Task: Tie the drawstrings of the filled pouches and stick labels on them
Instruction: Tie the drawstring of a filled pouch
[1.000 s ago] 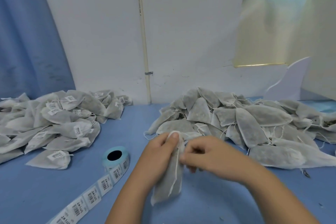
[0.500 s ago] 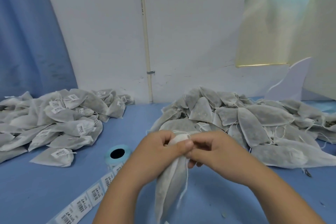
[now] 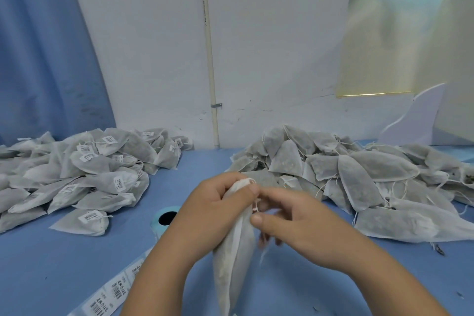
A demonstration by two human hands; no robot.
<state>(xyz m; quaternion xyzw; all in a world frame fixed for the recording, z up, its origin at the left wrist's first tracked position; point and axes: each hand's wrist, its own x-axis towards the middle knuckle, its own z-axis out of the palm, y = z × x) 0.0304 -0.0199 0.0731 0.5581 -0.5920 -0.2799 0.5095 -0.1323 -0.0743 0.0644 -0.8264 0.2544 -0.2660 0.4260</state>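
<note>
Blue tabletop [image 3: 51, 264], and right up close both hands are bunched together over it. Left hand [image 3: 213, 210] has its fingers wrapped round the gathered neck of a filled white pouch [image 3: 230, 269], thumb tip up by the mouth. Right hand [image 3: 307, 228] sits at 3 o'clock of it, touching. Its thumb tip is pressed on the pouch's side just under the neck, and the fingers are curled in on the thin white drawstring [image 3: 255, 209]. Those fingers are blurry, so I can't read exactly how the pinch sits.

Strip of barcode labels [image 3: 112, 295] lies at 8 o'clock, partly hidden behind the left forearm. The left hand also covers the near side of the pale blue label roll [image 3: 164, 218] at 9.

The pouch hangs from the left grip straight down toward 6 o'clock, running to the bottom edge of view, mouth poking out just above the fingers.

Further back there's a pile of labelled pouches [image 3: 77, 177] at 10 o'clock and a pile of unlabelled ones [image 3: 359, 177], strings loose, at 2. White wall [image 3: 269, 46] behind, blue curtain [image 3: 38, 46] at 11.
</note>
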